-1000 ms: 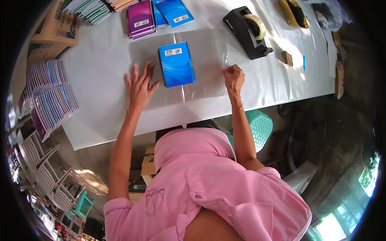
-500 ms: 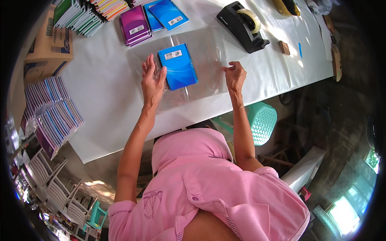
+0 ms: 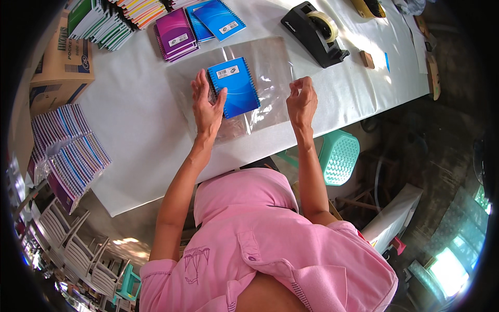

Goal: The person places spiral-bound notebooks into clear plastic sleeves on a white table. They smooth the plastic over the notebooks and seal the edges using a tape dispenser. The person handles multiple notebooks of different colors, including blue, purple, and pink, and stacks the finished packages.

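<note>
White paper covers the long table [image 3: 130,119]. On it, the left hand [image 3: 207,104] is spread flat and presses on the left edge of a blue notebook [image 3: 235,86]. The notebook lies on a clear plastic sheet [image 3: 270,62]. The right hand [image 3: 301,101] pinches the sheet's right edge with curled fingers. At 1 o'clock from that hand sits a black tape holder [image 3: 314,34]. At 11 o'clock from the left hand lie purple notebooks [image 3: 176,35].
</note>
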Available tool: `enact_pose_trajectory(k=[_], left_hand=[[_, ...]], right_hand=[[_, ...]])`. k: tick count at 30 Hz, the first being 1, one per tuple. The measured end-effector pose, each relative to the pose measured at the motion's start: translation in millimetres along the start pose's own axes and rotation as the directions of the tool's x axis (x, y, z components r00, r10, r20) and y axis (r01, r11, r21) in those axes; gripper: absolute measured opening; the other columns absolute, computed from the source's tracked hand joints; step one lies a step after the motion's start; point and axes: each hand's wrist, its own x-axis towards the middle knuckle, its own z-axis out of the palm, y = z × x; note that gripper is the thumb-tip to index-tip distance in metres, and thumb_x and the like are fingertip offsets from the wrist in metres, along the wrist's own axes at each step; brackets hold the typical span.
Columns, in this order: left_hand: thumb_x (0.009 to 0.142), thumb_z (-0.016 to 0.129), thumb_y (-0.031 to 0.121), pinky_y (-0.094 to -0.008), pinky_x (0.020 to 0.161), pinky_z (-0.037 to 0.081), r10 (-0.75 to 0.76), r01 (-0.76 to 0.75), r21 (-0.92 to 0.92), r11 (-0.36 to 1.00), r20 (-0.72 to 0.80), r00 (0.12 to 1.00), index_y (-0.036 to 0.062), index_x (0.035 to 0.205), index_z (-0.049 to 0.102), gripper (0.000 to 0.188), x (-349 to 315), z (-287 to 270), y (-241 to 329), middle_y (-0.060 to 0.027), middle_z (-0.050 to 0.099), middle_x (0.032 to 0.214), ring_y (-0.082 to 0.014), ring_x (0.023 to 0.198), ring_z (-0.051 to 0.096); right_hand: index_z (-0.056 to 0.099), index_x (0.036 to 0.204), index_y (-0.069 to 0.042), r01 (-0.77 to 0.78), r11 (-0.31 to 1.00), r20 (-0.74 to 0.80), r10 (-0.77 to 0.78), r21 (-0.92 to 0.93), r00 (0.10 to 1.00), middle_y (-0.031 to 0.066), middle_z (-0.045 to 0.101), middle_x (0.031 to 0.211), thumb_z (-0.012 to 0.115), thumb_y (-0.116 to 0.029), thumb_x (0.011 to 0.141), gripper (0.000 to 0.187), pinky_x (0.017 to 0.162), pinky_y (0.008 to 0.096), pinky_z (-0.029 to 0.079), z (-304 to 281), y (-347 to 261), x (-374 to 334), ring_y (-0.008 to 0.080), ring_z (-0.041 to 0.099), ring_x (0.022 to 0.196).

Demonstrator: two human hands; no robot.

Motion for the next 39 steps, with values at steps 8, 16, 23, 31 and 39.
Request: enact_pose_trajectory(k=[8,16,23,31,39], left_hand=[[0.089,0.064,0.024,-0.0347,0.103,0.040,-0.101,0.119,-0.230,0.966,0.088,0.991,0.0077,0.145,0.033,0.066,4.5,4.9,-6.3,-0.0166,0.041,0.145,-0.0301,0.130,0.045],[0.096,0.056,0.028,-0.0315,0.098,0.042,-0.141,0.135,-0.238,0.962,-0.009,0.990,0.0045,0.146,0.030,0.061,-7.0,16.7,6.2,-0.0166,0.041,0.146,-0.0210,0.124,0.049],[0.098,0.052,0.030,-0.0305,0.102,0.038,-0.252,0.252,-0.339,0.906,0.046,0.967,0.0053,0.150,0.020,0.066,-11.0,16.0,17.3,-0.0166,0.037,0.148,-0.0227,0.127,0.047],[0.088,0.063,0.037,-0.0638,0.107,0.019,0.029,-0.041,0.788,0.615,0.029,0.999,0.0112,0.146,0.034,0.069,-93.9,-51.7,-20.0,-0.0117,0.026,0.153,-0.0410,0.142,0.017],[0.088,0.061,0.035,-0.0624,0.107,0.022,0.063,-0.122,0.912,0.391,0.106,0.992,0.0164,0.141,0.044,0.059,-116.8,-38.9,-23.7,-0.0041,0.034,0.151,-0.0366,0.140,0.026]], right_hand=[[0.053,0.092,-0.001,0.306,0.878,0.185,-0.391,0.367,0.902,0.0145,0.062,0.088,0.057,0.013,0.074,0.023,0.072,0.0365,0.050,8.4,-87.8,-41.2,0.0295,0.063,0.085],[0.061,0.101,-0.003,0.336,0.820,0.639,-0.572,0.464,0.514,0.0136,0.066,0.092,0.063,-0.004,0.082,0.019,0.080,0.0390,0.050,-30.9,-74.3,-29.9,0.0317,0.062,0.088],[0.068,0.106,-0.005,0.278,0.708,0.380,-0.619,0.650,0.688,0.0108,0.063,0.115,0.070,-0.001,0.077,0.029,0.087,0.0408,0.051,15.0,-35.6,13.0,0.0308,0.061,0.102],[0.068,0.102,-0.002,0.490,0.629,0.365,-0.764,0.603,0.532,0.0099,0.062,0.116,0.072,-0.004,0.073,0.030,0.091,0.0389,0.048,29.2,-35.4,10.1,0.0294,0.056,0.108],[0.069,0.102,-0.001,0.520,0.606,0.383,-0.791,0.602,0.477,0.0114,0.062,0.115,0.071,-0.001,0.074,0.028,0.094,0.0390,0.047,26.3,-38.2,13.2,0.0295,0.055,0.107]])
